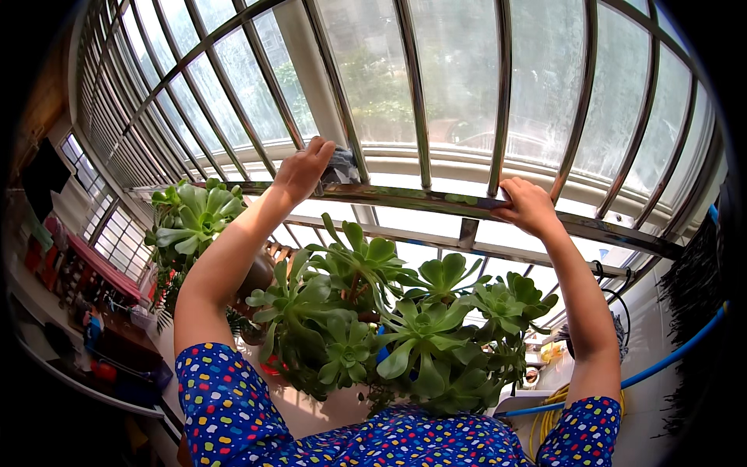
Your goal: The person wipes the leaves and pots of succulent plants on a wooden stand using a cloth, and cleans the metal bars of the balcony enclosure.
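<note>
My left hand (304, 169) is closed around a grey cloth (341, 167) beside an upright metal bar, just above the horizontal rail (402, 197) of the window grille. Part of the cloth bunches out to the right of the fingers, and the rest is hidden by the hand. Farther right, my right hand (526, 208) grips the same shiny rail near the foot of another upright bar (503, 87). Beneath both forearms spreads a large rosette succulent (423, 333) with broad green leaves.
Hazy window glass (455, 76) lies behind the bars. A second succulent (198, 216) stands at the left, near a brown pot (259, 271). A blue hose (671, 356) crosses the right side near a black fringed mop head (694, 303) and a coiled yellow hose (548, 417).
</note>
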### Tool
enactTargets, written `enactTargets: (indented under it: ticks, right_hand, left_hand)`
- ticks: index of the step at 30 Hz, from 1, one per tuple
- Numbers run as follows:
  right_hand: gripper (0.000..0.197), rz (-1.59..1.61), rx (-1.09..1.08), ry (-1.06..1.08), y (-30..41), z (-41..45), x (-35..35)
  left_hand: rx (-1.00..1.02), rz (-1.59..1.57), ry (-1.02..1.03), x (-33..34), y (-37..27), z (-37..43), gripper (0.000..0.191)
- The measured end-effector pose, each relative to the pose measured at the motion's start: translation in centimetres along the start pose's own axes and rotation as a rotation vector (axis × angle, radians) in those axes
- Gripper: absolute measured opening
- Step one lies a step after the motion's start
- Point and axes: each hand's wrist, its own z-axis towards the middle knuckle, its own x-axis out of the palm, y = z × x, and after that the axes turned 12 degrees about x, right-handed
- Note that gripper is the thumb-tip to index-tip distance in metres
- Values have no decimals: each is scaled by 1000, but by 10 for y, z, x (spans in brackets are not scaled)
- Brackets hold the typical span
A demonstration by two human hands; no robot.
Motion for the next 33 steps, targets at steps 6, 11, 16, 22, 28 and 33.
enactTargets:
  ticks: [6,11,16,22,28,33]
  right_hand:
    - [40,5,-2,4,0,1,1]
    - [41,33,16,17,-4,1,4]
    - [40,-2,15,8,2,2,1]
    - [40,46,-12,-5,-6,5,6]
    - [38,8,42,66,7,3,-6]
    - [40,28,-13,-10,-1,2,5]
  left_hand:
    - [241,-29,92,72,-13,-6,55]
    - [372,91,81,62,-4,1,56]
    - [276,-6,267,41,11,6,49]
    - [-22,472,-512,-29,55,42,53]
    - [-45,264,-490,-40,74,71,33]
    - [55,168,-361,19,40,55,17]
